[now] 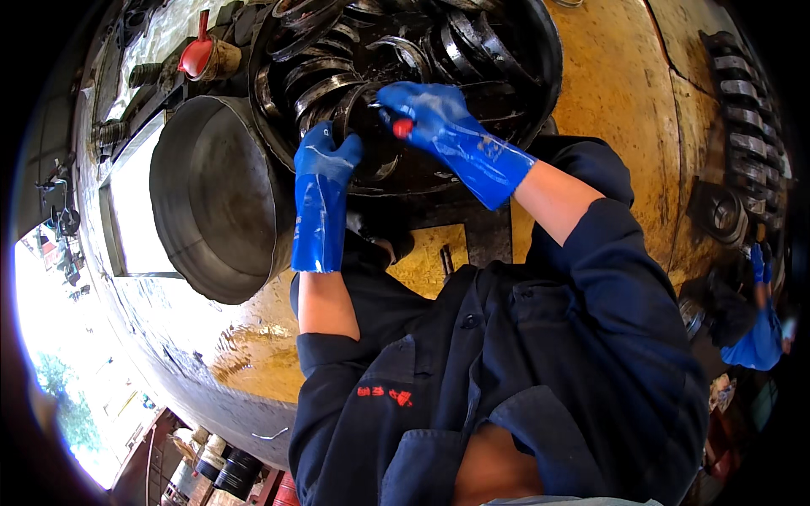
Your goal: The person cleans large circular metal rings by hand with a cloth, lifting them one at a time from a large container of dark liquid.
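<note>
Both my hands wear long blue rubber gloves and work inside a wide round black pan [553, 63] of dark, oily liquid. Several curved metal shells, like half rings, lie in it, wet and black. My left hand [323, 156] is closed at the near left rim, gripping the lower end of one upright half-ring shell [346, 111]. To its right, my right hand [426, 110] is closed around a tool with a red handle [403, 128]. A short bright tip shows by the fingers near that shell; the tool's exact kind is hidden.
An open metal tub [224, 198] stands left of the pan. A red scoop [197, 56] rests on a small container at the far left. More metal shells [747, 118] line the right side, beside a ringed block [717, 209]. Another person in blue [753, 344] is at far right.
</note>
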Demonstrator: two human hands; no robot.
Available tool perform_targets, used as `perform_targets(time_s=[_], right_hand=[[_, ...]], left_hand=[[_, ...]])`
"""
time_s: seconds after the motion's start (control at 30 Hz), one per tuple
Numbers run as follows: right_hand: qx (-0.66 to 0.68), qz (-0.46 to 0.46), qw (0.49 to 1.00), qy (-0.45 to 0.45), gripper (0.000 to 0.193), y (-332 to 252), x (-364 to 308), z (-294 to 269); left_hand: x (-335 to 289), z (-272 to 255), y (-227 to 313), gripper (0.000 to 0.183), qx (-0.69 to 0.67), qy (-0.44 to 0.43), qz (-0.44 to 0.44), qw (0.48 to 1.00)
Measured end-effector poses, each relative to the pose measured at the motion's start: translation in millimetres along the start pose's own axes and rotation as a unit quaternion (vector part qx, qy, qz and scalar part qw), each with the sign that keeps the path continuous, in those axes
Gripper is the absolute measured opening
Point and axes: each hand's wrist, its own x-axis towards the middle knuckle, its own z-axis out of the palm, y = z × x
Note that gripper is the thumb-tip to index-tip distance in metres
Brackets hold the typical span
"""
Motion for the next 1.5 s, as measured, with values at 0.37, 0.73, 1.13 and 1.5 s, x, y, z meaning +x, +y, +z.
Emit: perform_targets(time_s=[0.37, 0.73, 1.13, 1.5], right_hand=[[0.438, 0.369, 0.793, -0.209, 0.034, -30, -2, -29], [-0.028, 0.134, 0.99, 0.019, 0.023, -5, -1, -10], [0.039, 0.046, 0.994, -0.094, 0.01, 0, 14, -42], [0.286, 0.456, 0.842, -0.044, 0.029, 43, 25, -65]], left_hand=[[3, 6, -15, 0.025, -0.028, 0.103, 0.051, 0.993], [3, 10, -4, 0.025, -0.01, 0.045, 0.052, 0.998], [10, 39, -23, 0.035, 0.207, 0.026, 0.024, 0.978], [-13, 3, 6, 0.025, 0.225, 0.075, 0.138, 0.962]])
